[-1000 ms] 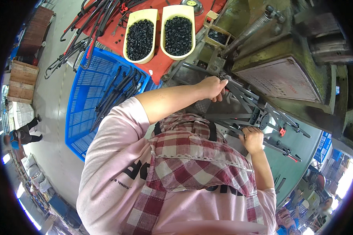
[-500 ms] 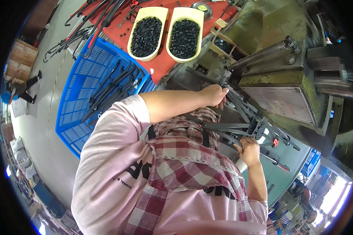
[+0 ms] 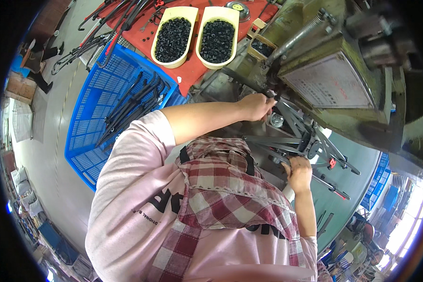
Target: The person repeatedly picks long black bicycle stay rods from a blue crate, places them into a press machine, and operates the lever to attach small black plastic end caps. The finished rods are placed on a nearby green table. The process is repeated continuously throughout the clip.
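My left hand is closed around the upper end of a dark metal folding frame, right by the working end of a heavy machine. This frame has several grey bars joined at a black hub, with a red clip on one bar. My right hand is wrapped around a lower bar near the hub, thumb toward my body. The frame lies slanted between the machine and my checked apron. What lies inside my left fingers is partly hidden.
The green, worn machine with a coil spring fills the upper right. Two yellow tubs of small black parts stand on a red-covered table. A blue basket with black rods is at my left.
My view has shifted slightly, and the machine's spring rod appears higher and steeper. Both hands keep their hold on the frame. A person in the far left background has moved.
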The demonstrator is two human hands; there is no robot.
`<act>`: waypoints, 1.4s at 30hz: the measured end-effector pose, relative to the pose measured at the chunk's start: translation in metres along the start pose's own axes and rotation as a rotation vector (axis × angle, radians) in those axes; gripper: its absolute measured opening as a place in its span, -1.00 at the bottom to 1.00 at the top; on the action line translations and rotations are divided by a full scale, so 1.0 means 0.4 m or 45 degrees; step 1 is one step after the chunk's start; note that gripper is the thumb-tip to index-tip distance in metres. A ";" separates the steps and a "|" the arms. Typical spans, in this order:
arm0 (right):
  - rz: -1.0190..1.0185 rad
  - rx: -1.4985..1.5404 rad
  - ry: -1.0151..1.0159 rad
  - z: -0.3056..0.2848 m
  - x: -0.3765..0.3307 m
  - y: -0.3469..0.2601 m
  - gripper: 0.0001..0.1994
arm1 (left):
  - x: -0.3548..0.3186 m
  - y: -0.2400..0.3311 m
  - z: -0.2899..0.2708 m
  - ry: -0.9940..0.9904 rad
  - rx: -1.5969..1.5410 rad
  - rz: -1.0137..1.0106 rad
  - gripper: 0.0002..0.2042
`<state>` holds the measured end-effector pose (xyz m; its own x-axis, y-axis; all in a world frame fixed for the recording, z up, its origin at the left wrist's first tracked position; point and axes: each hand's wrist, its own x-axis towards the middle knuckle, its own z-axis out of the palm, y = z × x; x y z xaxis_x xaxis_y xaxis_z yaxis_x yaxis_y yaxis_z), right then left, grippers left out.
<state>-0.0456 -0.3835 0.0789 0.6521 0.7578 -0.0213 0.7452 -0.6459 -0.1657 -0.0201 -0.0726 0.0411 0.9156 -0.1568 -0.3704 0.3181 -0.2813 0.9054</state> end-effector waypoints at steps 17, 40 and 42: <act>0.419 -0.371 -0.142 -0.033 0.231 0.513 -0.76 | -0.200 -0.039 0.126 0.112 0.783 0.246 -0.71; -0.109 -0.309 -0.061 0.255 0.925 0.317 -0.80 | -0.501 -0.327 0.018 0.432 0.292 -0.521 -0.71; -0.075 -0.354 -0.054 0.242 0.909 0.306 -0.80 | -0.505 -0.323 -0.012 0.414 0.363 -0.447 -0.71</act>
<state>0.2694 -0.1781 -0.0447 0.6043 0.7943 -0.0622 0.7952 -0.5965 0.1089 -0.2450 -0.0002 0.0001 0.8096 0.2800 -0.5159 0.5801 -0.5161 0.6302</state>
